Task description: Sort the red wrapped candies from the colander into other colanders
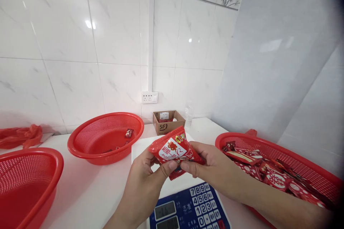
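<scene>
A shiny red snack packet (168, 150) with a white panel and printed characters is held up in the middle of the view. My left hand (150, 177) grips its left side, thumb across the front. From the right, my right hand (205, 162) pinches the lower right part, its thumb almost meeting the left one. The fingers behind the packet are largely hidden. Below both hands lies a scale (185, 207) with a blue keypad panel and two grey displays, and its white pan is partly covered by the hands and packet.
To the right, a red basket (225, 137) holds many red packets (276, 179). Another red basket (86, 154) has a few small packets inside; a third (57, 164) stands at left. Behind are a cardboard box (161, 128), a clear bottle (189, 114) and red plastic bags (24, 136).
</scene>
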Action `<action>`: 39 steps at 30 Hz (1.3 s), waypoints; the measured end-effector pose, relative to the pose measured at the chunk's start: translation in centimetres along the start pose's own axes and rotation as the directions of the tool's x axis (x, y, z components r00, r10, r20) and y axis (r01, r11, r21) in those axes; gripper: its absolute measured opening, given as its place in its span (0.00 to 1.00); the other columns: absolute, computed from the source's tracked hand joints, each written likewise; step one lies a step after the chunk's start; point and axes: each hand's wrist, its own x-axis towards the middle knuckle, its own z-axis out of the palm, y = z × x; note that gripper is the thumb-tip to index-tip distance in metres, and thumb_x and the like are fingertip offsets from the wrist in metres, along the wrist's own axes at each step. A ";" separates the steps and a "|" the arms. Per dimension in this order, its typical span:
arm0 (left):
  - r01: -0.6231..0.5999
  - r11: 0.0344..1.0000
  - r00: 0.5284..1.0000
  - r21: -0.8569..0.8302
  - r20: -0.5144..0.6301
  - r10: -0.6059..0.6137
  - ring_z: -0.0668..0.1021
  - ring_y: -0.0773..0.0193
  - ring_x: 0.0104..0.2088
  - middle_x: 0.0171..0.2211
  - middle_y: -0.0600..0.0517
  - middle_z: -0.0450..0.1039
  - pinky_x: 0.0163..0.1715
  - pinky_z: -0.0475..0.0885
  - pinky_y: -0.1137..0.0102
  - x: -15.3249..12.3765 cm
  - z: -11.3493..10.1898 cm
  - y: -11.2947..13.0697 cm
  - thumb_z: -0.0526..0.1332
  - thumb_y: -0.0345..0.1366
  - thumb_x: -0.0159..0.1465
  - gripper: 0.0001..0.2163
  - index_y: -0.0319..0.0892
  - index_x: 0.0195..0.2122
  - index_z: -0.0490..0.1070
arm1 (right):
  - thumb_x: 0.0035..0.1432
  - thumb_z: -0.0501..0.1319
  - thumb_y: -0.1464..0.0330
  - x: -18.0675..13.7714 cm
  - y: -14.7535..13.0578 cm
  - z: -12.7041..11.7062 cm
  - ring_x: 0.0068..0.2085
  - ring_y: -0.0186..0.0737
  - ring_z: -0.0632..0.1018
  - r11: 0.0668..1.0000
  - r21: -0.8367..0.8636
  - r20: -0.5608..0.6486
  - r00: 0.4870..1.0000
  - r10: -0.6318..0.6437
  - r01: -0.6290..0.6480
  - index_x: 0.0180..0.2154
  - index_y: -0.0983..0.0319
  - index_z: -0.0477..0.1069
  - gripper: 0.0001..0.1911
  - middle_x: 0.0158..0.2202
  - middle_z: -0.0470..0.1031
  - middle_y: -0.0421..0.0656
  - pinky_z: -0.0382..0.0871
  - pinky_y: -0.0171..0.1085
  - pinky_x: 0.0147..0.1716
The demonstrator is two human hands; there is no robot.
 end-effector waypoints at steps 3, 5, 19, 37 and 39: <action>0.037 0.999 0.999 -0.029 0.030 -0.036 0.76 0.57 0.38 0.38 0.48 0.78 0.38 0.72 0.66 0.0 -0.1 -0.3 0.68 0.44 0.57 0.14 0.42 0.40 0.74 | 0.55 0.64 0.56 -0.1 -0.1 0.1 0.30 0.36 0.73 1.000 -0.002 -0.007 1.000 -0.013 0.013 0.40 0.61 0.73 0.17 0.30 0.75 0.40 0.68 0.35 0.30; 0.053 0.998 0.998 -0.016 0.047 -0.052 0.76 0.58 0.39 0.41 0.48 0.78 0.38 0.72 0.65 0.1 -0.2 -0.5 0.67 0.46 0.58 0.16 0.43 0.43 0.73 | 0.54 0.64 0.56 -0.2 -0.2 0.1 0.29 0.37 0.72 0.999 -0.009 -0.021 0.999 -0.038 0.038 0.40 0.61 0.73 0.17 0.29 0.75 0.40 0.67 0.35 0.28; -0.052 0.998 0.977 0.037 0.211 0.043 0.77 0.58 0.41 0.40 0.51 0.79 0.40 0.73 0.66 -0.2 0.1 0.0 0.61 0.42 0.64 0.11 0.46 0.44 0.77 | 0.54 0.63 0.56 0.0 0.4 0.4 0.28 0.34 0.69 0.995 0.065 -0.063 0.995 -0.078 0.082 0.44 0.59 0.73 0.18 0.30 0.72 0.40 0.66 0.33 0.26; 0.008 0.986 0.986 0.167 0.162 -0.035 0.76 0.58 0.36 0.37 0.49 0.78 0.40 0.71 0.63 0.1 0.0 -0.2 0.59 0.42 0.63 0.12 0.43 0.42 0.77 | 0.53 0.65 0.53 1.0 1.0 0.7 0.26 0.32 0.69 0.984 0.152 -0.085 0.993 -0.083 0.095 0.34 0.61 0.71 0.17 0.28 0.72 0.39 0.65 0.32 0.25; 0.012 0.982 0.990 0.190 0.139 -0.039 0.76 0.58 0.35 0.35 0.49 0.78 0.38 0.72 0.64 0.0 0.1 0.0 0.60 0.42 0.63 0.11 0.43 0.41 0.77 | 0.52 0.65 0.54 1.0 1.3 0.8 0.28 0.33 0.72 0.974 0.213 -0.067 0.996 -0.065 0.078 0.36 0.60 0.71 0.17 0.31 0.75 0.40 0.68 0.33 0.27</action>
